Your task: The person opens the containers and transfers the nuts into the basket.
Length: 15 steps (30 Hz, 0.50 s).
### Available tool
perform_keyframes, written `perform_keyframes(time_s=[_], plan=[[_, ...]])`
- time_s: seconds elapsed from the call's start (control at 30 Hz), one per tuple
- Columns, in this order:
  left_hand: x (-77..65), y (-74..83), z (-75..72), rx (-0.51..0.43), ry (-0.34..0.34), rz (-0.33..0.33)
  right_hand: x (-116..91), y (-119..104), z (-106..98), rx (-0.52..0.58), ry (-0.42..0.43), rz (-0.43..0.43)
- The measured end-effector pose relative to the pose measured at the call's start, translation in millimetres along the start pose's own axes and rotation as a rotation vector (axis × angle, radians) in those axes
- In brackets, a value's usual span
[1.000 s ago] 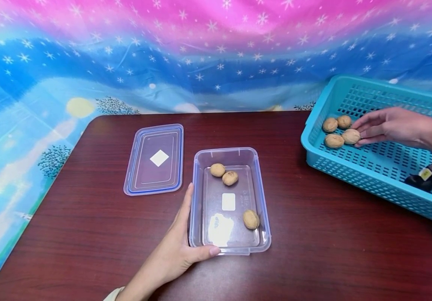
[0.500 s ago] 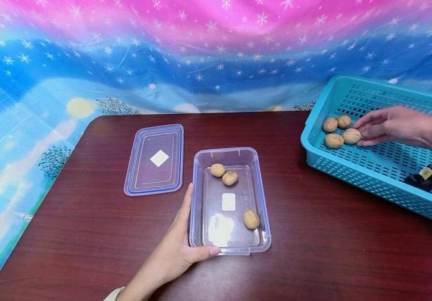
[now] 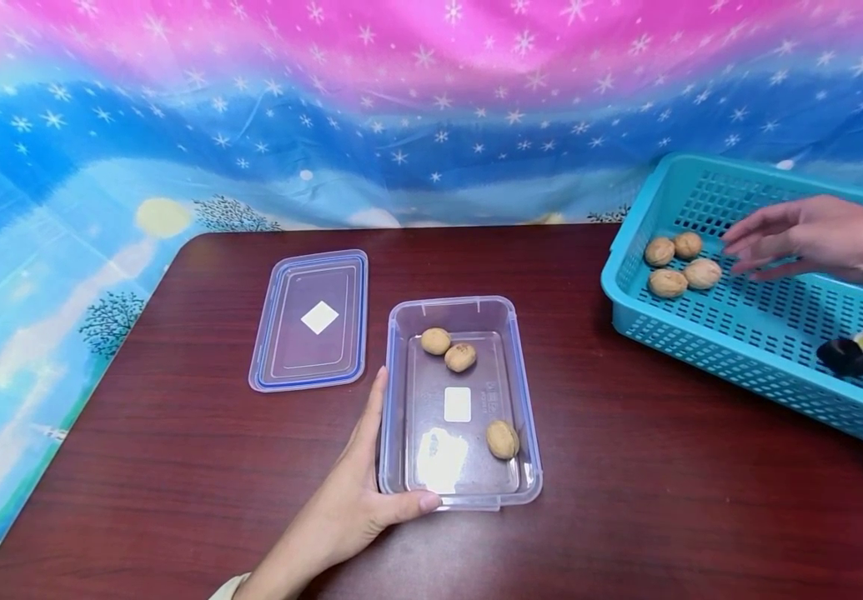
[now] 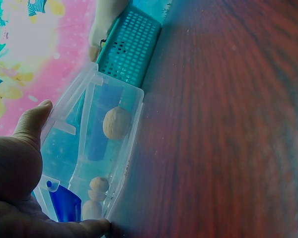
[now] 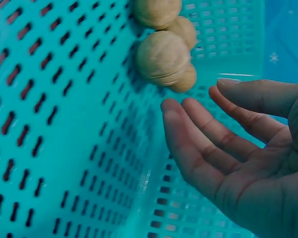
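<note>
Right hand [image 3: 814, 237]: hovers empty, unclenched, near walnuts [image 3: 702, 273] in basket [image 3: 731, 362]; could, through glancing contact, set them rolling. Left hand [image 3: 363, 492]: grips container [image 3: 524, 400].

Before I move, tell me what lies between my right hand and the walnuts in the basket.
Only a bare bit of the basket shows between your right hand and the nearest walnut in the head view.

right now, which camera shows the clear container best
The head view: it looks down into the clear container, showing nearly its whole rim and the three walnuts inside. The left wrist view shows it close up, partly hidden by the left hand. The right wrist view does not show it.
</note>
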<state>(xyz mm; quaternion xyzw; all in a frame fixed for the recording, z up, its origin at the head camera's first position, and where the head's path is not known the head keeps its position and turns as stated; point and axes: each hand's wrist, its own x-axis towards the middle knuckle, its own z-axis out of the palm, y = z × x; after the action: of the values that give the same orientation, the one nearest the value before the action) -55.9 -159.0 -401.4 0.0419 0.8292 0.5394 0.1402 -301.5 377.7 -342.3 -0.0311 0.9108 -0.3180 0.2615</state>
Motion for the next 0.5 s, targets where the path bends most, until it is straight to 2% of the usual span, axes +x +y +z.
perform_keyframes(time_s=[0.23,0.37,0.5], plan=[[-1.2,-1.1,0.3,0.000,0.004,0.011,-6.3,-11.7,-5.9,0.008,0.040,-0.016],[-1.0,-0.9,0.3,0.005,0.005,0.011,-13.2,-26.2,-8.4,0.052,0.064,-0.033],[-0.8,-0.4,0.1,0.004,0.004,0.009,-22.2,-43.1,-7.8,0.042,0.115,-0.072]])
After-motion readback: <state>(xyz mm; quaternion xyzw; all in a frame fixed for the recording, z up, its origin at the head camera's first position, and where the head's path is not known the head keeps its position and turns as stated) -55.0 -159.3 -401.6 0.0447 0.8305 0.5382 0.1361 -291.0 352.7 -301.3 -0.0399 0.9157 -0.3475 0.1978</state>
